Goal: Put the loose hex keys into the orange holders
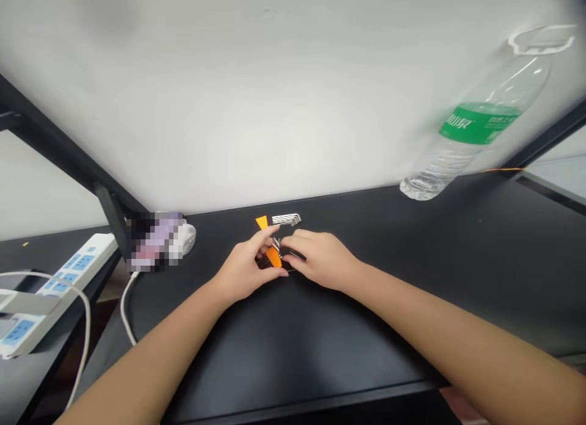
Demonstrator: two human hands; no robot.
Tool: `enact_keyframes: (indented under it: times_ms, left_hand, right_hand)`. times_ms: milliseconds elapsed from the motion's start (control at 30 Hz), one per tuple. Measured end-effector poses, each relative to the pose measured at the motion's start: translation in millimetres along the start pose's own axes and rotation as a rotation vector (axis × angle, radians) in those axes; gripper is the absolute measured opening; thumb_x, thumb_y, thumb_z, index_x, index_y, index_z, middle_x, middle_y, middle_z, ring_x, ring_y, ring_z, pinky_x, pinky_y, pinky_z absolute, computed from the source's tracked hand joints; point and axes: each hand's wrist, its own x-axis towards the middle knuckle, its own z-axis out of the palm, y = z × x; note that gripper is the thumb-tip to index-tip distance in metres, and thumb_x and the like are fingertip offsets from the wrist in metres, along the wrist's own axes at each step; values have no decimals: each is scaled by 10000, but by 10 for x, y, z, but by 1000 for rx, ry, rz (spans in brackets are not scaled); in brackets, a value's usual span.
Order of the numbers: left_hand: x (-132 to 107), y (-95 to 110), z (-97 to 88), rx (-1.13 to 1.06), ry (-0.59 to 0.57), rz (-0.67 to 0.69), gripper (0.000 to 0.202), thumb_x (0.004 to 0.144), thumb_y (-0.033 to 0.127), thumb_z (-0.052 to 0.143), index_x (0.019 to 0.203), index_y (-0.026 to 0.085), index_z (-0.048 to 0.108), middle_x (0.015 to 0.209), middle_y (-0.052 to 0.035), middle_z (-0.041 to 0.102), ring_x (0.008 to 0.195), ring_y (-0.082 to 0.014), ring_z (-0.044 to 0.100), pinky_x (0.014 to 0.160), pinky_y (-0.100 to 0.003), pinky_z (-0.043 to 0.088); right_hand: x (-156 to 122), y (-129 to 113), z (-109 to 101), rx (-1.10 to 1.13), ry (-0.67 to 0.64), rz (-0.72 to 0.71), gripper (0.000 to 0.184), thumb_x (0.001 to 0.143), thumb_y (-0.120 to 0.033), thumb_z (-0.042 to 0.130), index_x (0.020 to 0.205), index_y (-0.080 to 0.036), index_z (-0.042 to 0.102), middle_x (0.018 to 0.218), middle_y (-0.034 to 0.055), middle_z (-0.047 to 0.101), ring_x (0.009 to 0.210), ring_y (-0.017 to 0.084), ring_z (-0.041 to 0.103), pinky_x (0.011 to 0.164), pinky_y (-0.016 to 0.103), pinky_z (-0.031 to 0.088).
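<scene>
Near the back middle of the black table, my left hand [245,263] is closed around an orange hex key holder [273,257], thumb on the near side and index finger across the top. A row of silver hex keys [287,219] sticks out to the right from the holder's far end, their bent tips lined up. My right hand [323,257] is at the holder's right side, its thumb and fingers pinched on a small metal hex key [281,254], mostly hidden by the fingertips.
A large clear bottle [480,123] with a green label stands at the back right by the white wall [284,107]. At left are a white power strip [68,284], a white cable [86,315], a blurred-out item [155,242] and a dark metal frame [59,132].
</scene>
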Motion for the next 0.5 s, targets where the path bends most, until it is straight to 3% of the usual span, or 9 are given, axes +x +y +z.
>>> enact_keyframes:
  times_ms: [200, 500]
  left_hand:
    - [5, -20, 6, 26, 58, -6, 823, 787, 402, 840, 1507, 332, 447, 1227, -33, 705, 1028, -192, 705, 953, -346, 584]
    - [3, 24, -12, 22, 24, -3, 842, 792, 379, 844, 1523, 334, 428, 1247, -11, 733, 1126, -211, 709, 1072, -396, 540]
  right_hand:
    - [-1, 6, 34, 51, 11, -33, 142, 1005, -254, 594, 1034, -198, 721, 976, 47, 714, 863, 166, 640, 707, 282, 425]
    - [-3, 38, 49, 83, 52, -62, 187, 1020, -255, 576, 992, -211, 755, 925, 38, 726, 843, 159, 644, 729, 279, 433]
